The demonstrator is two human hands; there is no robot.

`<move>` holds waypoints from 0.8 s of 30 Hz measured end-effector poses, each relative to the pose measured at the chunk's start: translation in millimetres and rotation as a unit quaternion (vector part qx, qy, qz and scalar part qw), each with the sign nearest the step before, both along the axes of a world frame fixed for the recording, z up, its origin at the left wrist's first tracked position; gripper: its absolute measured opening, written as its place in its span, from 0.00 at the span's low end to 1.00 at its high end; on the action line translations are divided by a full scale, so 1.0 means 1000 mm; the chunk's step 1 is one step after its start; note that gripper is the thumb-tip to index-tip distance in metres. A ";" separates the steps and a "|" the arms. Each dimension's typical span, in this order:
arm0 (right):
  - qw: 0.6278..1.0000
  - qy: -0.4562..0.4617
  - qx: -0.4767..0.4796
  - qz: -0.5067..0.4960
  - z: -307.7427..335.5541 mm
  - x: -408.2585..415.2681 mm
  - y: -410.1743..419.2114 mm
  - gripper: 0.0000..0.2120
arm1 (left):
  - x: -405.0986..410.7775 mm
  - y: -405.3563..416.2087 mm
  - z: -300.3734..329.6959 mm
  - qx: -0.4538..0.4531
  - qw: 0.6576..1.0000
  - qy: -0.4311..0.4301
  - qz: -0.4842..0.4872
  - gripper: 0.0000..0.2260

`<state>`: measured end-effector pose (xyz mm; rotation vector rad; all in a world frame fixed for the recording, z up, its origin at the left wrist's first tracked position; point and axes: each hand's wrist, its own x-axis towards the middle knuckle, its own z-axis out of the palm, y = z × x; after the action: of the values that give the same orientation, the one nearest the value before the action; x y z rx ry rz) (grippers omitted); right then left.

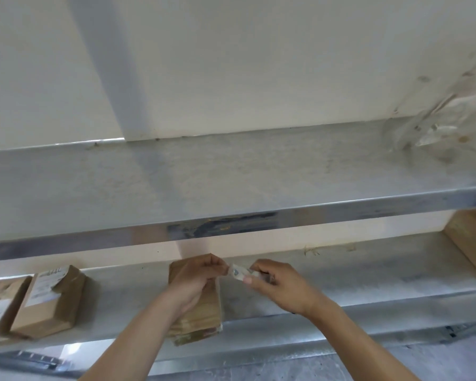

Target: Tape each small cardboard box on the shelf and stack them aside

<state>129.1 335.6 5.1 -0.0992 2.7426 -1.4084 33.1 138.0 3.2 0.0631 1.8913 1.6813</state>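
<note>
A small brown cardboard box lies on the lower steel shelf, near its front edge. Above the box's far end, my left hand has its fingertips curled and pinches one end of a short piece of clear tape. My right hand pinches the tape's other end between thumb and fingers, just right of the box. The tape is stretched between both hands. No tape roll shows in the view.
Two labelled cardboard boxes lean together at the lower shelf's left end. A larger carton stands at its far right. The upper steel shelf holds a crumpled clear plastic wrapper at its right end.
</note>
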 end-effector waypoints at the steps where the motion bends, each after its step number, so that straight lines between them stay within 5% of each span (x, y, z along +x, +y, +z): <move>1: 1.000 0.006 -0.017 -0.003 0.000 0.001 -0.002 0.12 | 0.003 -0.001 0.001 0.007 1.000 0.014 0.008 0.08; 9: 0.999 0.043 -0.011 0.014 -0.007 0.010 0.000 0.23 | 0.020 -0.024 -0.006 -0.041 0.999 -0.013 0.008 0.11; 14: 0.997 0.069 0.005 0.018 -0.010 0.011 -0.001 0.18 | 0.034 -0.022 0.001 -0.239 0.947 0.201 -0.072 0.03; 20: 0.996 0.091 -0.016 -0.013 -0.013 0.011 0.002 0.24 | 0.038 -0.010 -0.005 -0.264 0.867 0.418 -0.063 0.06; 24: 0.994 0.103 -0.020 -0.013 -0.013 0.011 0.004 0.23 | 0.035 -0.010 -0.019 -0.313 0.821 0.473 -0.064 0.08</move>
<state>140.5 339.2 -8.0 -0.2221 2.8886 -1.5415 68.4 127.6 -15.8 0.8729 2.9850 0.8608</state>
